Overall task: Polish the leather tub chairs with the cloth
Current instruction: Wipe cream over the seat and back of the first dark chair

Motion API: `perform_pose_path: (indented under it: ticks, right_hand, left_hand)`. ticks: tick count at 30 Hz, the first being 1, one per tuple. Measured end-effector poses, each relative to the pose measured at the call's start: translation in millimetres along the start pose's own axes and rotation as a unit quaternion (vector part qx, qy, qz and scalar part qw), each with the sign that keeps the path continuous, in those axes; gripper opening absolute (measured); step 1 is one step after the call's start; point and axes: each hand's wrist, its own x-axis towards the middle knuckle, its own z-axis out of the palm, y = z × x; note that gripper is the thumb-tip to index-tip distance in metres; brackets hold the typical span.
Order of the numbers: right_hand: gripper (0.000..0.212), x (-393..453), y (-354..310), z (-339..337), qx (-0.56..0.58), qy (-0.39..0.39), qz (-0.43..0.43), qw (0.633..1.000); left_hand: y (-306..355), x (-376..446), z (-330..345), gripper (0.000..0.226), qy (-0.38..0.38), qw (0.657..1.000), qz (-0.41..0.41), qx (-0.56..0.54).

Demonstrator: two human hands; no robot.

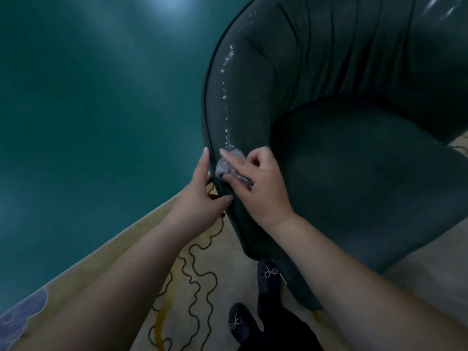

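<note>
A dark green leather tub chair (pixel 342 153) fills the right half of the head view, seat facing me. A line of white droplets or foam (pixel 226 97) runs down the top of its left arm. My right hand (pixel 258 188) presses a small crumpled grey cloth (pixel 228 164) onto that arm at the lower end of the line. My left hand (pixel 202 191) grips the outer edge of the same arm just beside the cloth, thumb on top and fingers behind the piping.
A teal floor (pixel 101 110) spreads to the left of the chair. Below it lies a cream rug (pixel 197 279) with dark wavy lines. My two dark shoes (pixel 268 274) stand on the rug close to the chair's front.
</note>
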Motion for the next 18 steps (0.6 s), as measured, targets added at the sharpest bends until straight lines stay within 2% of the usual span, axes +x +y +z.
perform_pose_path:
  ticks: [1,4,5,6,9,10,13,14,16,18]
  right_hand:
    - [0.047,3.6,2.8,-0.1,-0.007,-0.003,0.017,1.000]
    - [0.040,19.2,20.2,-10.9,0.063,0.072,0.204,0.974]
    - [0.038,20.0,22.7,-12.8,0.082,0.090,0.226,0.967]
    - [0.038,19.5,19.8,-13.0,0.084,0.089,0.206,0.971]
    - [0.046,6.5,6.9,-2.0,0.030,0.006,0.049,0.998]
    - [0.046,5.9,10.1,-1.2,0.018,0.006,0.052,0.998]
    - [0.039,24.0,23.6,-7.7,0.081,0.077,0.211,0.971]
    - [0.038,28.6,24.8,-8.0,0.092,0.093,0.218,0.967]
    - [0.041,35.7,14.6,-3.8,0.084,0.082,0.137,0.984]
    - [0.048,39.6,2.6,7.5,0.021,0.015,0.014,1.000]
  left_hand:
    - [0.9,1.1,-0.9,0.104,-0.001,1.000,0.000,-0.004]
    - [4.5,3.2,-4.8,0.104,-0.005,1.000,-0.007,0.003]
    - [6.4,3.9,-5.6,0.104,-0.006,1.000,-0.013,0.008]
    - [7.5,4.8,-5.6,0.105,-0.007,1.000,-0.016,0.013]
    - [8.9,8.8,-5.5,0.108,-0.010,1.000,-0.020,0.021]
    - [9.5,10.8,-6.0,0.109,-0.012,1.000,-0.022,0.017]
    - [11.2,17.8,-9.6,0.108,-0.011,1.000,-0.024,0.002]
    - [12.3,20.6,-10.9,0.108,-0.009,1.000,-0.026,0.001]
    - [13.6,26.3,-12.8,0.111,-0.003,1.000,-0.028,0.005]
    - [13.5,30.8,-15.1,0.114,-0.005,1.000,-0.025,0.018]
